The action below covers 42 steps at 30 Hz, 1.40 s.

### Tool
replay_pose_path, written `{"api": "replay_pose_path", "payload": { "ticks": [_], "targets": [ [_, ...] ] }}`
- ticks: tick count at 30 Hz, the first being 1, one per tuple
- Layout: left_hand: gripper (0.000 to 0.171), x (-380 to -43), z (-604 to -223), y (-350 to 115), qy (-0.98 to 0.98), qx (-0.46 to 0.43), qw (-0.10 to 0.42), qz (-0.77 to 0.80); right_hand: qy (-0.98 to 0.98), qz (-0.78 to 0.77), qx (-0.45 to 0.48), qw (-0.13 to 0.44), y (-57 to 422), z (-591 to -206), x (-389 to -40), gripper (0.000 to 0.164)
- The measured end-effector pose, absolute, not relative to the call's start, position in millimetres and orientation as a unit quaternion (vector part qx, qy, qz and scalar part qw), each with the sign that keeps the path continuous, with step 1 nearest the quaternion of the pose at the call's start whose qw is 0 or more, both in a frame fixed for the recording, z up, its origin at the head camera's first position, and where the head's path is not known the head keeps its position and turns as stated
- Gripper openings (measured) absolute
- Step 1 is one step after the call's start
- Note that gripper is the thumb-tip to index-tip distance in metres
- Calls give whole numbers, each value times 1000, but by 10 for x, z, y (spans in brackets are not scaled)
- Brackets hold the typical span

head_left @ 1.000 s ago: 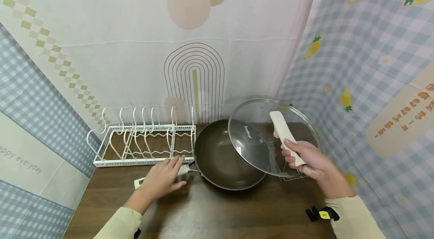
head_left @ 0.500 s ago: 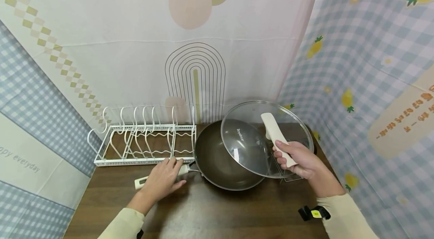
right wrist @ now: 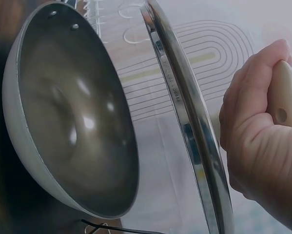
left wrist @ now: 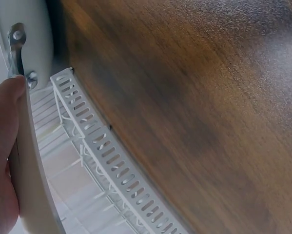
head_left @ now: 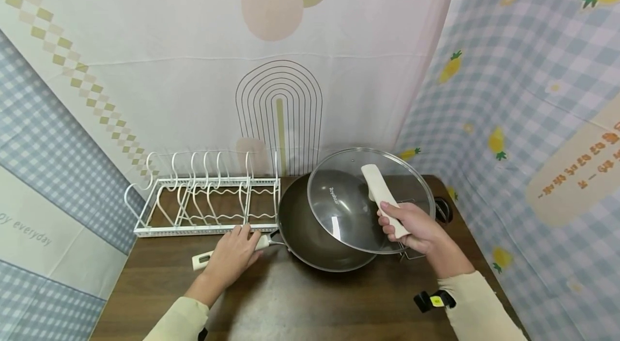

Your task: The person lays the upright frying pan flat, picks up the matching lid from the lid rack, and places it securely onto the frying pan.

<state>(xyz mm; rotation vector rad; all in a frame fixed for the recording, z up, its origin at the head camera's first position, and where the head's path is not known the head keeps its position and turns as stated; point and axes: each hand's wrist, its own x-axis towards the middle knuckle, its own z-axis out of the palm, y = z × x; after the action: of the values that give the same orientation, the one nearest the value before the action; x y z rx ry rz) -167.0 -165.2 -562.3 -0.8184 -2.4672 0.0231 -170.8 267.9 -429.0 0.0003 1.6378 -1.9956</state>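
A dark-lined wok (head_left: 300, 222) with a pale outer wall sits on the wooden table, its cream handle (head_left: 261, 243) pointing left. My left hand (head_left: 230, 255) grips that handle from above; the left wrist view has the thumb along the handle (left wrist: 31, 165). Over the wok's right part, my right hand (head_left: 411, 227) holds a clear glass lid (head_left: 349, 217) by its long cream handle (head_left: 375, 182). From the right wrist view, a gap shows between the lid's metal rim (right wrist: 194, 107) and the wok (right wrist: 77, 122). The lid is tilted.
A white wire rack (head_left: 208, 231) with upright loops stands left of the wok, by the back wall cloth. Right of the wok, partly behind the lid, are a thin wire stand (head_left: 411, 256) and a dark round knob-like thing (head_left: 443, 211). Checked cloth (head_left: 523, 61) hangs along the right side.
My right hand has carried the lid left and slightly down, further over the wok. The left hand has settled onto the wok's handle, its thumb drawn in. The wok stays in place.
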Motion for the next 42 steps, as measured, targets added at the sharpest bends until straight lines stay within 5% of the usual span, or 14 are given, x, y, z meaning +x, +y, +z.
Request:
{"api": "replay_pose_path", "payload": {
  "ticks": [42],
  "targets": [
    [56, -1703, -5704, -1625, -923, -270, 272, 45, 615, -729, 5, 301, 2250, -4727, -1825, 24]
  ]
}}
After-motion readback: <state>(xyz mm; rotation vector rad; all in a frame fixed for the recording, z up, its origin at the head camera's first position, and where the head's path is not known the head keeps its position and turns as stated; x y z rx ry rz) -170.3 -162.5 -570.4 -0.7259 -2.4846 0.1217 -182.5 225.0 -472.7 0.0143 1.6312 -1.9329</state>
